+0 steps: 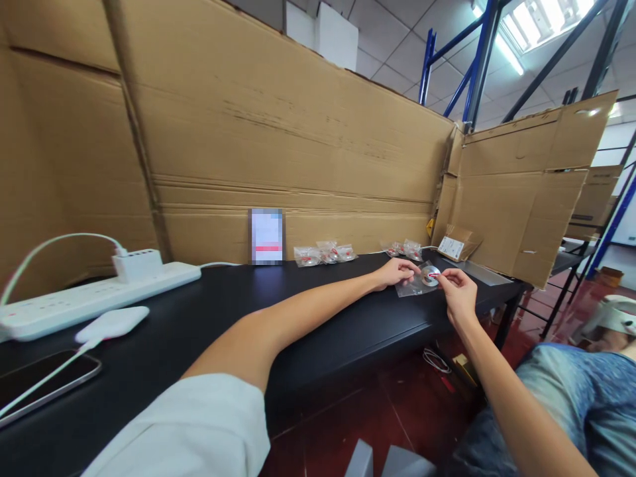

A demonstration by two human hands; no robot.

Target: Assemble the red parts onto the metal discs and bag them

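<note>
A small clear plastic bag (410, 289) lies at the black table's far right part, between my two hands. A round silver disc-like piece with a red mark (429, 272) shows at the bag; whether it is wholly inside I cannot tell. My left hand (395, 273) is closed, thumb and fingers pinching the bag's upper left edge. From the right, my right hand (459, 291) pinches the edge of the round piece with thumb and forefinger. Behind them, several similar bagged pieces (411, 250) rest near the cardboard wall.
More bagged pieces (322, 254) sit beside an upright bright screen (267, 236). On the left are a white power strip (173, 281), a white charger (113, 324) and a phone (50, 377). A labelled brown packet (460, 243) leans at the right corner. Cardboard walls (288, 132) enclose the table.
</note>
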